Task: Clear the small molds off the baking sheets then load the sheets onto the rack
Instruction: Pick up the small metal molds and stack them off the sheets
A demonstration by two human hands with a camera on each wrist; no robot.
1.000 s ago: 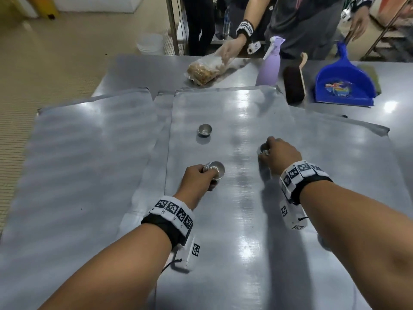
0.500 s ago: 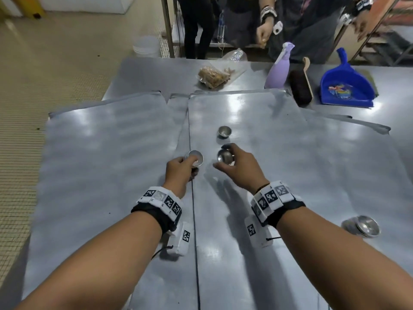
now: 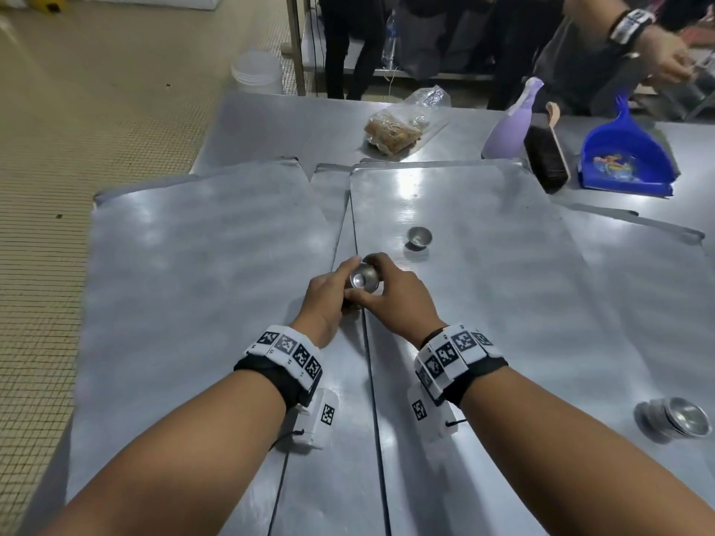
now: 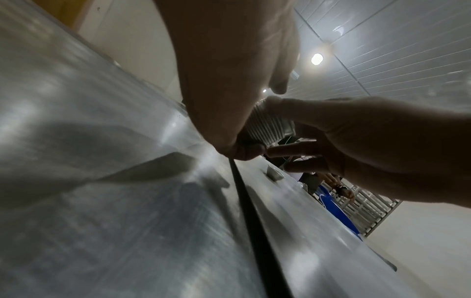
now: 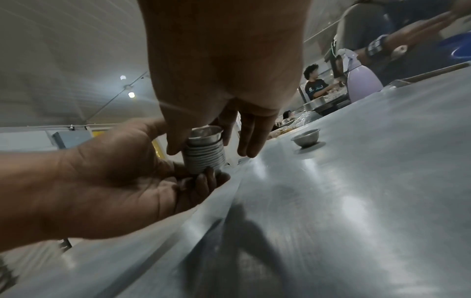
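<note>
Metal molds nest to save trips: your left hand [image 5: 107,181] grips the stack [image 5: 203,157] while your right hand [image 5: 224,66] pinches one mold [image 5: 205,132] onto it

Steel table [image 3: 271,121] (baking sheets [image 3: 201,272] atop)

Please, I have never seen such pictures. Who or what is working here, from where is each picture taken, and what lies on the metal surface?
No machine: a person works with bare hands. One camera sits on the head; one on each wrist looks along the fingers. The left hand has its grip on a stack of small molds. The right hand sets one more mold on top. On the baking sheets lie a single mold and, at right, another stack. Behind stand a dustpan, a brush and a spray bottle.
</note>
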